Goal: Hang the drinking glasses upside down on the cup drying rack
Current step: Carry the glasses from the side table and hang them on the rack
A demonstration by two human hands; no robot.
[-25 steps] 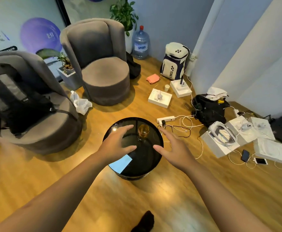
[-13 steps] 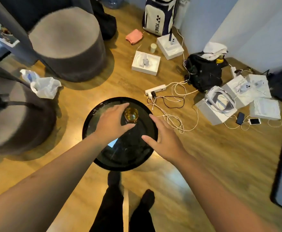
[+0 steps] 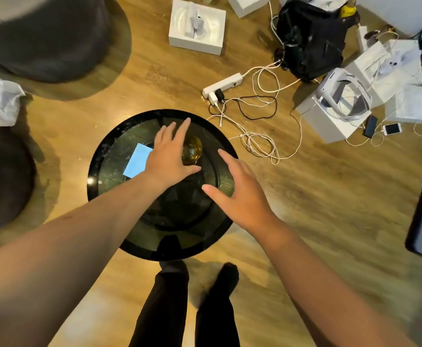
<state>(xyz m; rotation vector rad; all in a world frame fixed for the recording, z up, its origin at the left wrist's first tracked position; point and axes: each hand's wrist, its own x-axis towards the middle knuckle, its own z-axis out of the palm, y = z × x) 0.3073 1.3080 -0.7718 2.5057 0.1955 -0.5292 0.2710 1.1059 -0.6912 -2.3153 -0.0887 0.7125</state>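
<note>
We look straight down on a round black counter (image 3: 109, 156), and both our hands are out over it. Our left hand (image 3: 168, 156) is spread flat with straight fingers, its fingertips reaching toward the far rim and its thumb stretched out to the right; it grips nothing. The amber drinking glass (image 3: 193, 149) stands upright on the counter just right of that hand, in the crook between the forefinger and the thumb, with its left edge hidden under the fingers, so we cannot tell whether skin touches glass. Our right hand (image 3: 240, 190) hangs open to the near right of the glass, fingers straight and pointing up and left, thumb out toward the left hand; it holds nothing and stays apart from the glass. A light blue sheet (image 3: 137, 163) lies flat on the counter just left of our left hand, its near corner tucked under the wrist. Beyond the left fingertips, off the counter on the wooden floor (image 3: 330, 209), sits a white power strip (image 3: 223, 85) with tangled white and black cables (image 3: 260, 139) trailing to the right of our right hand. Farther out are an open white box (image 3: 197, 25), a black bag (image 3: 312, 37), more white boxes with a headset (image 3: 342, 101), and a phone (image 3: 392, 128). Grey seats (image 3: 47, 38) sit far left of our left hand. Below both wrists, our dark-clad legs (image 3: 170, 304) stand at the near edge of the counter.
</note>
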